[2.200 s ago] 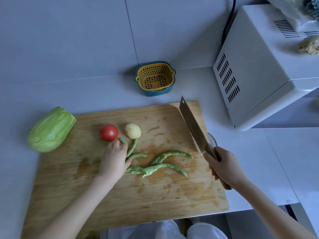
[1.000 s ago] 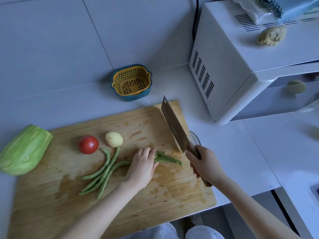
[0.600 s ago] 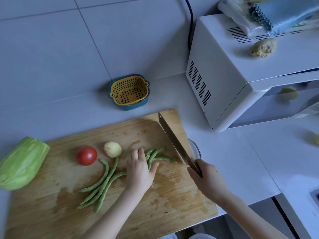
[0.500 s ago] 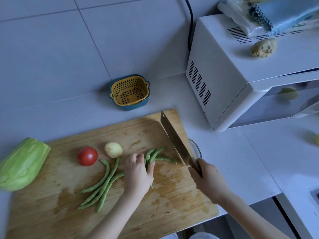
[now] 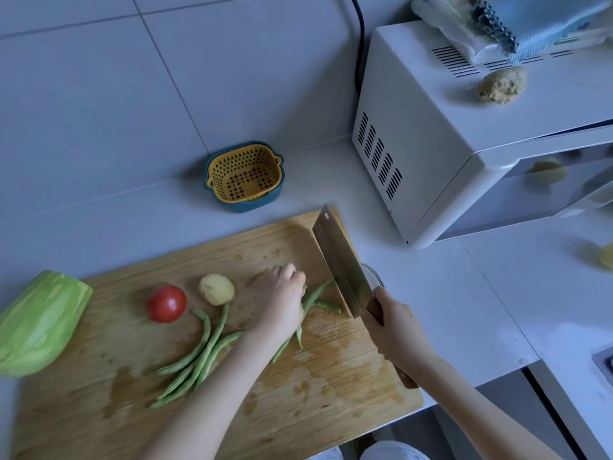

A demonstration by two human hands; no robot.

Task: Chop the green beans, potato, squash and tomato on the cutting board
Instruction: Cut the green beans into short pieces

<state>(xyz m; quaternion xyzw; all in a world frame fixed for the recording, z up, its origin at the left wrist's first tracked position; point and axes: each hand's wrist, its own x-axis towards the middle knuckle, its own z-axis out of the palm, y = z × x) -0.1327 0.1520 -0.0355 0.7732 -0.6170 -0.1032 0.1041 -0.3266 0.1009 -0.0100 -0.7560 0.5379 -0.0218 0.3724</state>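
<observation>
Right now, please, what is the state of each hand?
Left hand: fingers curled, holding the beans down.
Right hand: closed on the knife handle.

A cutting board (image 5: 298,410) lies along the counter's (image 5: 447,310) front edge. A squash (image 5: 39,323) sits at the board's left edge, partly off it. Toward the back edge, a tomato (image 5: 166,303) lies left of a potato (image 5: 216,289), with green beans (image 5: 199,353) just in front. More of them lie near the right edge under the left hand (image 5: 282,303). Just right, the right hand (image 5: 394,330) holds a cleaver (image 5: 341,263) along the board's right edge. A basket (image 5: 244,175) stands behind the board, a microwave (image 5: 447,144) behind and to its right.
</observation>
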